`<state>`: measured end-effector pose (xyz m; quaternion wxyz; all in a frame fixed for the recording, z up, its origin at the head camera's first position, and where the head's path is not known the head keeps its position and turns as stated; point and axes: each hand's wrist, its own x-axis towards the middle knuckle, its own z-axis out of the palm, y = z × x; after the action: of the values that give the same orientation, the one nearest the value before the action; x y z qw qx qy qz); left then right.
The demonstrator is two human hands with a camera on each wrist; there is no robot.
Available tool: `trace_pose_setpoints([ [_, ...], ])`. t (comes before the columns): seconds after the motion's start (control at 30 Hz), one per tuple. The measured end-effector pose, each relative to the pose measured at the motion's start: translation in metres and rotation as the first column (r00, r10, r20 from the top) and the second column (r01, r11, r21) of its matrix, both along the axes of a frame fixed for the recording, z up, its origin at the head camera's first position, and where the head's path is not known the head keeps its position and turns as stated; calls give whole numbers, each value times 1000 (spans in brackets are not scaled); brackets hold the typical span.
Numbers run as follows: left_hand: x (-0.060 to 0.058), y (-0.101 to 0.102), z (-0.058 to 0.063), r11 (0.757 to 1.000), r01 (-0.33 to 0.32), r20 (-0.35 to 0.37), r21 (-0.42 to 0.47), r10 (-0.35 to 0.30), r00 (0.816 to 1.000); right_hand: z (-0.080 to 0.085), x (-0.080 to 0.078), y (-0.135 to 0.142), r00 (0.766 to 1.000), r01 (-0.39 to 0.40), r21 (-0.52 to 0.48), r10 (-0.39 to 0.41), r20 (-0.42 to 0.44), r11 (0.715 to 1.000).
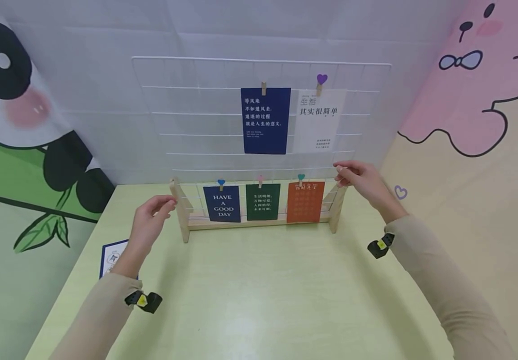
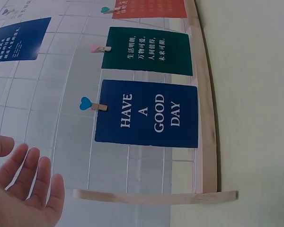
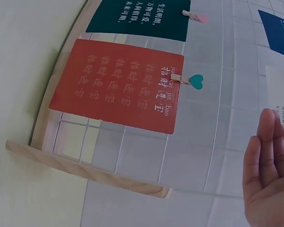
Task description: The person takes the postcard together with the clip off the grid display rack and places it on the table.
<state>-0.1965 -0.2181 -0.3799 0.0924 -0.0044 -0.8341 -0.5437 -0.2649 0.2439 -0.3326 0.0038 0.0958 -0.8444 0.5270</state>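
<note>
A white wire grid (image 1: 196,114) stands upright in a wooden stand (image 1: 259,225). Two cards, one navy (image 1: 265,130) and one white (image 1: 317,131), hang high on it from small clothespins. Lower down hang a blue "HAVE A GOOD DAY" card (image 2: 146,113), a green card (image 2: 147,51) and an orange card (image 3: 120,85), each with a heart-topped clothespin. My left hand (image 1: 148,222) is beside the stand's left upright, fingers loosely bent with nothing between them. Near the grid's lower right side is my right hand (image 1: 364,182), fingers fairly straight in the right wrist view; contact with the wire is unclear.
A blue-edged white card (image 1: 112,255) lies on the pale table (image 1: 250,290) by my left forearm, partly hidden by it. Behind the grid is a white wall covering (image 1: 92,75). Painted cartoon figures flank it on both sides.
</note>
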Motion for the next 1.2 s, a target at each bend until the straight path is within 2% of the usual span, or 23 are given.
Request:
trace_pose_setpoints([
  [0.23,-5,9,4,999,42,-25,-2,-42,999,9,-5,-13,999,-29,-19,28,-34,999],
  [0.4,-9,17,8,998,65,-42,-16,-66,997,17,-9,-20,997,-53,7,53,-54,999],
  [0.8,-21,40,20,989,145,-87,-23,-147,985,49,-11,-46,990,-101,6,101,-102,995],
  [0.97,-27,51,25,982,175,-116,-65,-181,977,60,-13,-55,984,-118,-7,116,-134,993],
  [1.07,-30,58,29,977,197,-117,-81,-205,972,73,-8,-64,982,-122,-13,119,-146,992],
  [1.2,-33,66,37,973,211,-73,-88,-218,973,83,-9,-73,977,-126,-20,120,-178,992],
])
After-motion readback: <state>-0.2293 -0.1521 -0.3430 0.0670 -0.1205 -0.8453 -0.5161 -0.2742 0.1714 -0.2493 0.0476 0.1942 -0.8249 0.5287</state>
